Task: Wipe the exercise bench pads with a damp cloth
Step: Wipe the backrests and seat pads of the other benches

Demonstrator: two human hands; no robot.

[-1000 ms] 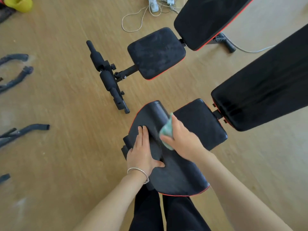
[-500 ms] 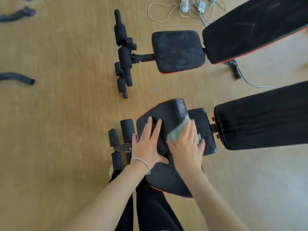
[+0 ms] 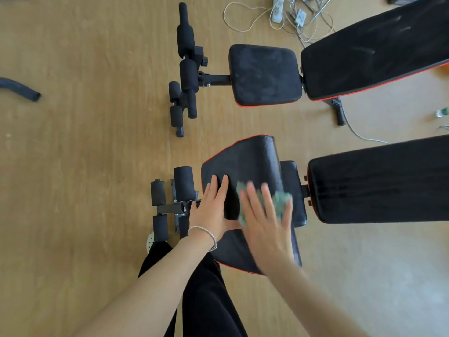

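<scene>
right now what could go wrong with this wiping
1. The loose pad being wiped lies atop the seat pad and overhangs it; though the left hand braces it, hard strokes might shift it.
2. The right hand is blurred over the green cloth, so fast passes may miss spots.

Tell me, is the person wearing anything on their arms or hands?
Both forearms are bare, with no sleeves or gloves. The left hand has a thin silver bangle around its wrist. The right hand shows no ring or watch, though it is blurred.

light: bright, even daylight | blur: right hand [image 3: 266, 222] motion-smeared | edges: wide-angle bowing | shadows: soft
</scene>
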